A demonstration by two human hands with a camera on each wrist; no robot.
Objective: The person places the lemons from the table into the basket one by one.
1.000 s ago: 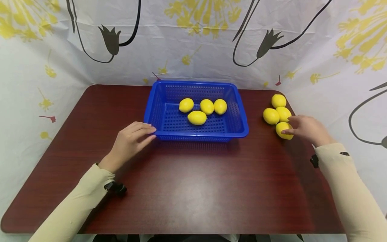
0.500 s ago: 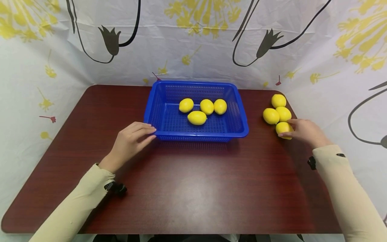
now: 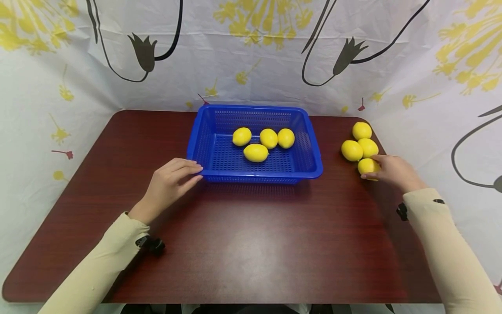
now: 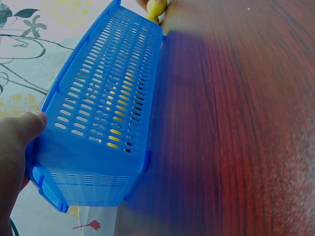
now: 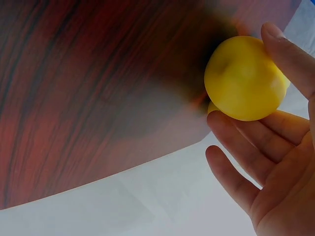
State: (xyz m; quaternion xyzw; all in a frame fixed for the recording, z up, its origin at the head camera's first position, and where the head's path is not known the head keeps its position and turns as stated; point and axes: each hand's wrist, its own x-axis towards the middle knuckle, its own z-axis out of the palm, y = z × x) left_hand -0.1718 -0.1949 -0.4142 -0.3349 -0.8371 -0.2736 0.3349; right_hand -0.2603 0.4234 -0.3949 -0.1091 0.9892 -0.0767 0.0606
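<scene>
At the near-left corner of the blue plastic basket (image 3: 259,174), my left hand (image 3: 168,181) pinches the rim. The left wrist view shows its thumb (image 4: 29,125) against the basket's outer wall. Several yellow lemons (image 3: 256,153) lie inside the basket. Over at the table's right side, my right hand (image 3: 396,172) holds the nearest lemon (image 3: 368,167) of a small cluster. The right wrist view has the thumb on one side of that lemon (image 5: 243,78) and fingers (image 5: 256,142) curled beneath the other. The lemon still sits beside the others.
Three more lemons (image 3: 351,151) touch one another near the back right corner of the dark red-brown table (image 3: 251,244). A white cloth (image 3: 251,65) printed with flowers hangs behind and along both sides. Each wrist carries a small black camera (image 3: 154,245).
My right hand has shifted slightly left and closed its thumb and fingers around the nearest lemon. The left hand and the basket have stayed in place.
</scene>
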